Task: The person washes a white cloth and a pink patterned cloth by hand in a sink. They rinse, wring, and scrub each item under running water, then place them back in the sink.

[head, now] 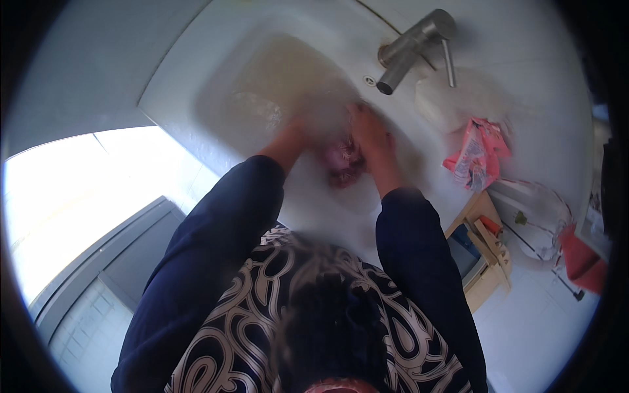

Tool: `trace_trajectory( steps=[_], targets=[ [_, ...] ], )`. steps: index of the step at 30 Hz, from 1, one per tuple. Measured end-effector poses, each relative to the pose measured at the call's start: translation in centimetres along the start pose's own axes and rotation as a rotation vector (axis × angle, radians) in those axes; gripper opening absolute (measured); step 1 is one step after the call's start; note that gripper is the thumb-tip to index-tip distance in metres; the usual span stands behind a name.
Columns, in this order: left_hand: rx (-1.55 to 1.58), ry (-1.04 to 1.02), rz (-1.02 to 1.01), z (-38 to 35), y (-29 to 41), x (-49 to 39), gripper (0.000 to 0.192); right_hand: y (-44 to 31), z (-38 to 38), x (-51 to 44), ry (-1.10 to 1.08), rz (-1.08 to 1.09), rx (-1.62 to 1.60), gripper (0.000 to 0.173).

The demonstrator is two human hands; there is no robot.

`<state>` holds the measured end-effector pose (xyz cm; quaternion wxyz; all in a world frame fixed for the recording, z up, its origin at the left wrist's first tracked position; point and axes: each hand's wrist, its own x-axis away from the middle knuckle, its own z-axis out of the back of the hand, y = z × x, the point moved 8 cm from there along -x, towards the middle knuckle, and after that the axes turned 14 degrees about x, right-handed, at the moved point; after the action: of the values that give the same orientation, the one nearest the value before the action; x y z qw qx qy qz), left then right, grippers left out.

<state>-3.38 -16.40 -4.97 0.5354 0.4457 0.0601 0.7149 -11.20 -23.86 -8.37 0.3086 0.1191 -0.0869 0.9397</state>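
Observation:
A white basin (pixel 182 110) lies before me, with cloudy water (pixel 275 69) in its far part. Wet pink and dark red patterned cloth (pixel 344 159) is bunched against the near side of the basin, between my forearms. My right hand (pixel 371 130) grips the cloth along its right edge, fingers curled down around it. Close by on the left, my left hand (pixel 305 125) reaches in at the water. A hazy blur hides its fingers, so its hold on the cloth is unclear.
A metal single-lever faucet (pixel 415 49) juts over the basin's far right rim. Right of the basin lies a crumpled pink plastic packet (pixel 476 154). Lower right are a wooden stand (pixel 474 245) and a red object (pixel 582 260). A grey-framed panel (pixel 123 250) stands on the left.

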Motion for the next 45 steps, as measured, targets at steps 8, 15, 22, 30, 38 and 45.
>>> trace_trajectory(
  steps=[8,15,22,30,38,45],
  targets=[
    [1.377,0.411,-0.018,1.4,-5.6,3.5,0.024,2.6,5.6,8.3,-0.008,-0.129,-1.144,0.049],
    [0.241,0.712,-0.067,1.0,-1.8,6.7,0.061,4.3,5.2,14.2,0.361,-0.331,-0.289,0.073],
    [-0.03,0.348,0.119,-7.7,-3.3,1.0,0.069,-0.4,-1.1,9.1,0.06,-0.264,-0.027,0.073],
    [0.054,0.136,0.081,-4.0,-2.9,-1.1,0.039,-1.8,-0.8,3.5,0.006,-0.206,0.063,0.044],
    [-0.058,0.176,0.186,-0.6,-2.5,-2.8,0.038,-0.2,-5.9,-1.2,-0.269,-0.085,0.005,0.039],
    [-0.106,0.26,-0.088,0.9,-0.9,0.0,0.048,-0.5,-0.9,-0.7,-0.045,0.023,-0.405,0.029]
  ],
)
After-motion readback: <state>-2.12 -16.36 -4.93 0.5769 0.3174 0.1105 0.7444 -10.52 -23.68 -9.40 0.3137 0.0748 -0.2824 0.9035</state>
